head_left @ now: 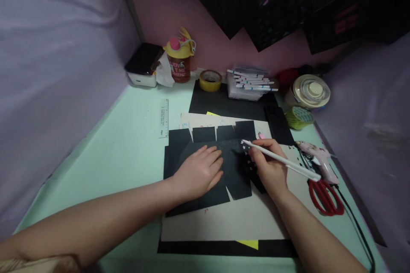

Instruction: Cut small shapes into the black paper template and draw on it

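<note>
A cut sheet of black card [237, 175] with slit flaps along its far and near edges lies on a white sheet [224, 222]. My left hand [200, 172] rests flat on the card, fingers stretched out. In my right hand [270, 166] is a slim white pen [288, 163], gripped between thumb and fingers. The pen's tip meets the card's right part, beside small white star shapes [244, 147]. Part of the card's right side is hidden under my right hand.
Red-handled scissors [325, 198] and a pink glue gun [317, 155] with a black cord lie at right. Behind are yellow tape [210, 81], a box of markers [250, 85] and a drink bottle [179, 64]. A clear ruler [163, 118] lies left of the card.
</note>
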`<state>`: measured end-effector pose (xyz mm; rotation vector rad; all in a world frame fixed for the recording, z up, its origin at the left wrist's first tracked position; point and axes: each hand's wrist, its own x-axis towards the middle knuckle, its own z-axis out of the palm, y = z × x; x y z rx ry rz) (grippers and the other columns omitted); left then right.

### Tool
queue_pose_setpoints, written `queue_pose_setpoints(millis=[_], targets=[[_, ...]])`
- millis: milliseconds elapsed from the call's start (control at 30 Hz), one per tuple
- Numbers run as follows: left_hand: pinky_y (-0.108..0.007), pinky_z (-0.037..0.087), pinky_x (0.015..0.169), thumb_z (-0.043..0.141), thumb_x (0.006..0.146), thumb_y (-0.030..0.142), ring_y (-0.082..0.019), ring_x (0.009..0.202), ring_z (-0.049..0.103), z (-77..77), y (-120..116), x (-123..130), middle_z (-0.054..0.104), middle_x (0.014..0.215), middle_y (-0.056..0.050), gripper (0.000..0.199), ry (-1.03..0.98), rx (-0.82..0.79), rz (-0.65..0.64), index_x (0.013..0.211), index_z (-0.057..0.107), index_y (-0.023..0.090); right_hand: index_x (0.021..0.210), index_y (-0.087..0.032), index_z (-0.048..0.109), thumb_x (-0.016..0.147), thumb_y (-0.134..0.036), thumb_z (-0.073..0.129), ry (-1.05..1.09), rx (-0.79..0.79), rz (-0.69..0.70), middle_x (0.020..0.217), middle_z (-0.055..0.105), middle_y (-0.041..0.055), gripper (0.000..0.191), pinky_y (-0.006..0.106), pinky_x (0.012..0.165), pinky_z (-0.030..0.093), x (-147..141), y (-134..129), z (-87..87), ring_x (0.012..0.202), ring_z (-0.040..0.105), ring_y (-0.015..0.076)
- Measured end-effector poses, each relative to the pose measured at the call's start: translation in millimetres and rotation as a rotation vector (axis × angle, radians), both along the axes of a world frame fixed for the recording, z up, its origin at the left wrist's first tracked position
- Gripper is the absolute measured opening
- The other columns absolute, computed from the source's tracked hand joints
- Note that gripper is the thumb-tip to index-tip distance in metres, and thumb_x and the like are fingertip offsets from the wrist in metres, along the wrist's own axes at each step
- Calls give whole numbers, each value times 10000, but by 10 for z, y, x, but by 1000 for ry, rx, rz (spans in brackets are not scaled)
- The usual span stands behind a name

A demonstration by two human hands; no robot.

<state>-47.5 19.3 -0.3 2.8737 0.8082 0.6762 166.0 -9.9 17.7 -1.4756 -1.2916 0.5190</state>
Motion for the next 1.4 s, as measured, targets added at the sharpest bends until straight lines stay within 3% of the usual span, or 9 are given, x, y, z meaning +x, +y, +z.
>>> queue_pose_setpoints(millis=[133, 267, 467, 667, 1400], targets=[[-459, 458, 1020, 507, 919, 250, -276, 1150, 586, -3, 4, 2, 643, 1191, -140, 261, -2, -1, -1, 1077, 647, 97, 812, -219, 584, 850, -280, 589, 68, -18, 21, 629, 578, -18, 72, 262, 511, 441, 5, -27, -73, 544, 538, 140], [-461, 455, 1020, 526, 910, 244, -278, 1142, 592, -2, -2, 6, 649, 1177, -142, 255, -20, -7, 0, 1076, 645, 92, 775, -218, 595, 839, -255, 594, -47, -6, 39, 669, 600, -8, 74, 267, 563, 462, -11, -45, -98, 609, 570, 151], [-459, 451, 1022, 509, 913, 251, -277, 1149, 584, 10, -4, 12, 648, 1179, -136, 269, -1, -3, 12, 1093, 642, 102, 833, -219, 638, 809, -189, 573, -188, -88, 224, 745, 655, 1, 75, 254, 588, 462, -119, -3, -32, 653, 598, 150], [-459, 447, 1024, 501, 916, 257, -268, 1153, 581, 2, -4, 17, 645, 1185, -139, 269, -10, 1, 12, 1089, 637, 104, 705, -200, 602, 799, -178, 523, -198, -123, 213, 627, 608, -17, 124, 240, 539, 414, -147, 21, -62, 565, 548, 130], [-456, 445, 1026, 499, 914, 264, -269, 1149, 580, -4, -7, 13, 645, 1181, -134, 272, -9, -1, 13, 1081, 637, 100, 665, -192, 586, 836, -222, 514, -170, -186, 256, 632, 610, -11, 188, 233, 533, 383, -126, 35, -85, 561, 522, 122]])
